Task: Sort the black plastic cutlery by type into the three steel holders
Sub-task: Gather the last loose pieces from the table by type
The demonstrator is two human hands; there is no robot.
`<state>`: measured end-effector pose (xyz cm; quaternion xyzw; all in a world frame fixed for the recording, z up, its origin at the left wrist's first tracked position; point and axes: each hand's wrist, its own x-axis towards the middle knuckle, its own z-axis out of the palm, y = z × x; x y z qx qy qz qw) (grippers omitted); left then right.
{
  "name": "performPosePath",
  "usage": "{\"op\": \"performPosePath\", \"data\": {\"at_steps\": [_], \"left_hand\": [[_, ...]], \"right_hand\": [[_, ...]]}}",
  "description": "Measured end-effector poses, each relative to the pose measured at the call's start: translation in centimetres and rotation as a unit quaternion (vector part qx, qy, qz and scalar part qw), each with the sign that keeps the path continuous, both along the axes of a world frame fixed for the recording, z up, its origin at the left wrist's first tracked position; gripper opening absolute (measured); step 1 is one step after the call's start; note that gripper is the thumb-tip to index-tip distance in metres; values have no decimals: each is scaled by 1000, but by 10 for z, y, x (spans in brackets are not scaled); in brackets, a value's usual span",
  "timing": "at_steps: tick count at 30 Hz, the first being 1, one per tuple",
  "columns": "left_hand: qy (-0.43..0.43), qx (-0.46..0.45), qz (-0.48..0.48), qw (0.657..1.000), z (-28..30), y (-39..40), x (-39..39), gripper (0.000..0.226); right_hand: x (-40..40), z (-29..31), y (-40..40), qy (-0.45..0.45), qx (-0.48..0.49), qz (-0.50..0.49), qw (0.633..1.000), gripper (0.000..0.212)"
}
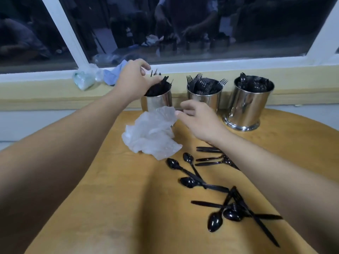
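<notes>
at the upper centre of the frame, in the single head view, three steel holders stand in a row against the window sill: the left holder [157, 101] packed with what look like knives, the middle holder [204, 97] bristling with forks, tines up, and the right holder [247, 101] full of spoons. the left hand [134, 81] reaches over the left holder, its fingers [146, 67] curled down among the black handles, apparently seating or straightening a piece so it stands with the rest; whether they pinch one piece cannot be told. the right hand [200, 119] hovers low just in front of the left and middle holders, fingers loosely curled and holding nothing that shows, its fingertips just beside a crumpled clear plastic bag [152, 133] that lies on the desk [110, 189] against the left holder's base, likely the wrapper the cutlery came in. toward the lower right of the frame the unsorted cutlery lies scattered on the desk: loose spoons [189, 181], a small pile of spoons and knives [234, 211] crossed over one another, and a few more pieces [211, 158] partly hidden under the right forearm. judging by the filled holders and this remainder, the sorting seems well along but not done. on the sill at upper left sit a blue cloth [111, 76] and another clear bag [84, 79].
</notes>
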<state>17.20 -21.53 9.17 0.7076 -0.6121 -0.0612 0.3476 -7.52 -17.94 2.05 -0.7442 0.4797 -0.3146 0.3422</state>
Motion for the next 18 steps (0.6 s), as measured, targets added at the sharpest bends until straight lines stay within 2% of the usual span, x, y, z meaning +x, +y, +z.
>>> {"op": "performPosePath", "data": {"at_steps": [3, 8, 14, 18], "left_hand": [[56, -55, -9, 997, 2, 52, -31, 24], [167, 2, -76, 983, -40, 165, -99, 24], [243, 84, -114, 960, -150, 234, -166, 25], [169, 70, -129, 975, -188, 256, -192, 13]], "right_hand": [[-54, -3, 44, 14, -18, -5, 1000, 34], [-147, -48, 140, 75, -31, -68, 994, 11], [-193, -109, 215, 143, -62, -106, 982, 16], [-201, -129, 222, 187, -124, -125, 966, 35]]}}
